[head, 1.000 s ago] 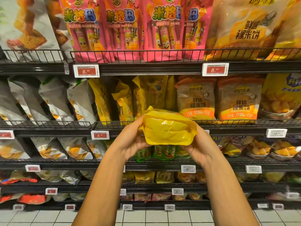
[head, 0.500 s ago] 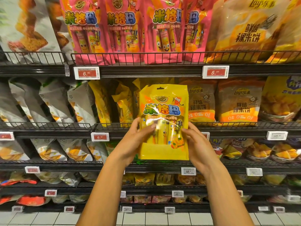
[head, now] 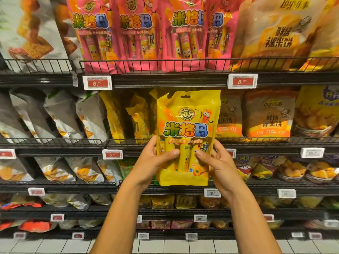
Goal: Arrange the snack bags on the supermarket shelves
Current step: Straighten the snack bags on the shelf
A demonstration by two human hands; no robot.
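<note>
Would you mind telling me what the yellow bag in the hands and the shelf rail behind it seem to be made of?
The yellow bag looks like glossy printed plastic film: highlights glint on its creased front, and a clear window seems to show snack sticks inside. The shelf rail appears to be thin metal wire with a dark, probably painted coating, judging by its straight, even bars.

Glossy yellow plastic snack bag [head: 187, 129], flat pouch, hang hole at top, cartoon logo and stick-snack graphics. Upright, front facing camera, held off the shelf by its lower sides in front of second-shelf row of matching yellow bags [head: 117, 116], which stand turned edge-on behind the black wire rail [head: 128, 141].
</note>
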